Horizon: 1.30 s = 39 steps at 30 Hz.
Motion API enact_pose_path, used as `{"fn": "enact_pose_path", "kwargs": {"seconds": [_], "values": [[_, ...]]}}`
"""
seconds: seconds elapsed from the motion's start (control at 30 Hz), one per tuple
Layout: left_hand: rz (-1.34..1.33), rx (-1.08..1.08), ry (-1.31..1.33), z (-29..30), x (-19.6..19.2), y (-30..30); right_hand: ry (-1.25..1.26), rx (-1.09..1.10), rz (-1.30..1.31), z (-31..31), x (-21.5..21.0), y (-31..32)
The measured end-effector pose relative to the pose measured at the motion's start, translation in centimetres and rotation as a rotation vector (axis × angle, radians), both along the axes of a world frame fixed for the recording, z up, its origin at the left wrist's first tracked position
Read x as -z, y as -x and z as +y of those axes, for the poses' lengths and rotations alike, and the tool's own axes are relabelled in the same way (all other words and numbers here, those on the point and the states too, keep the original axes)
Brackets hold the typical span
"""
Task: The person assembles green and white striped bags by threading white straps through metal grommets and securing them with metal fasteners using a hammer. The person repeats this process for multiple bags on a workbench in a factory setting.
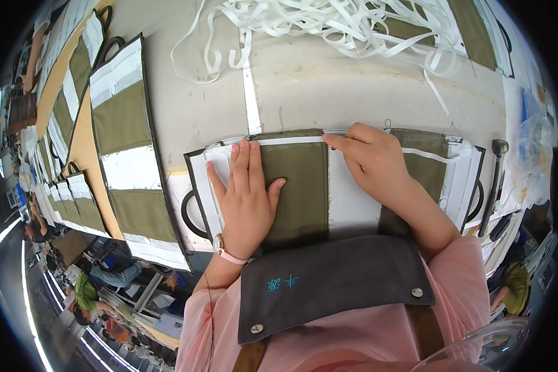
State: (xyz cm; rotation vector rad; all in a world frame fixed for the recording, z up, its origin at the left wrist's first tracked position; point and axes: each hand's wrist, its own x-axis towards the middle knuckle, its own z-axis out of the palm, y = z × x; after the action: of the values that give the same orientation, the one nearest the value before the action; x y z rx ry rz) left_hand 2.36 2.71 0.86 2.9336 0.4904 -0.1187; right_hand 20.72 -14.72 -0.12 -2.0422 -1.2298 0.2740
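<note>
Panel (297, 192) is at 12 o'clock from the apron (341, 304); I'd guess half done. Tape (291, 140) lies flat around its 11, bows loose near 1. Left hand (248, 208): flat, fingers slightly spread. Right hand (373, 158): index on tape, can't tell if pinching.

Two hands, one striped panel between them
One left hand (248, 201), one right hand (375, 162), one wristwatch (218, 244). The panel (297, 198) has two black handles (183, 211), two olive bands and three white ones. The large panel (130, 167) nearest on the left shows two olive bands and three white; those beyond it overlap too much to count. One heap of white tape (335, 25), its strands uncountable; one hammer (498, 149); one grey apron flap (335, 273), two metal snaps (417, 292), two brown straps (425, 332).
</note>
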Motion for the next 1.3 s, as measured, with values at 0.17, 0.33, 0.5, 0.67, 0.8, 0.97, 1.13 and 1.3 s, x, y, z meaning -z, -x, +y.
{"fn": "enact_pose_path", "kwargs": {"seconds": [0.17, 0.33, 0.5, 0.67, 0.8, 0.97, 1.13, 1.3], "values": [[-0.008, -0.009, 0.030, 0.1, 0.2, -0.1, -0.059, 0.010, 0.033, -0.2, 0.3, -0.1], [-0.006, 0.001, 0.020, 0.3, 0.0, -0.2, -0.083, -0.014, 0.025, -0.3, 0.1, -0.1], [-0.028, 0.006, 0.016, 0.5, 0.0, -0.2, -0.040, -0.009, -0.003, -0.2, 0.3, -0.1], [-0.032, 0.015, -0.016, 0.2, -0.5, -0.5, -0.067, 0.015, -0.014, 0.1, 0.5, 0.1], [-0.034, 0.010, -0.021, 0.1, -0.5, -0.8, -0.071, 0.032, -0.035, 0.1, 0.7, 0.2], [-0.022, 0.014, -0.045, 0.1, -0.5, -0.8, -0.076, 0.046, -0.048, 0.1, 0.9, 0.3], [-0.010, 0.014, -0.064, -0.2, -0.5, -0.9, -0.071, 0.033, -0.096, 0.1, 0.9, 0.5], [0.053, -0.007, -0.105, -1.4, -1.6, -1.8, -0.059, 0.023, -0.102, 0.2, 0.8, 0.5]]}}
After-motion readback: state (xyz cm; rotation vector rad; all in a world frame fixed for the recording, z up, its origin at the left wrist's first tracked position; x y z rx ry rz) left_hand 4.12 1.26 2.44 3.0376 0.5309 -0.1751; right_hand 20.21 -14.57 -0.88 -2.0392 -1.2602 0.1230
